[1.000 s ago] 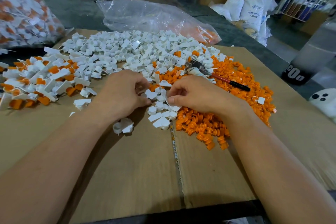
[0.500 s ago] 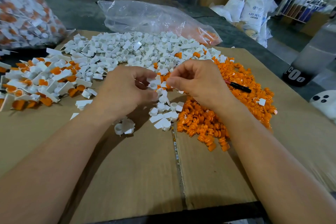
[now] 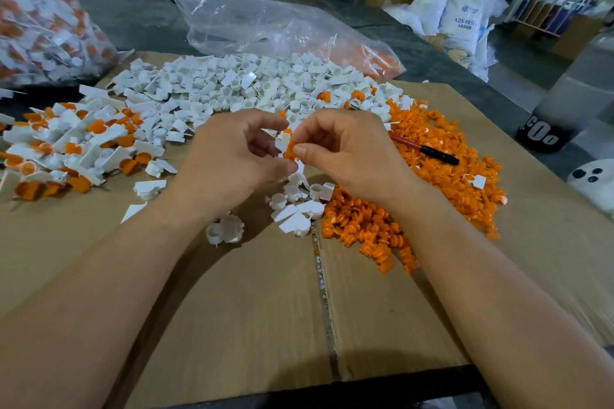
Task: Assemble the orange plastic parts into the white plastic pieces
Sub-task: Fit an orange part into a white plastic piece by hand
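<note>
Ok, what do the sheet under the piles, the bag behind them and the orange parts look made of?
The sheet looks like matte brown cardboard: two flaps meet at a seam. The bag seems thin clear plastic film, glossy, crinkled and see-through. The orange parts are probably moulded hard plastic: identical shapes, smooth, slightly shiny.
</note>
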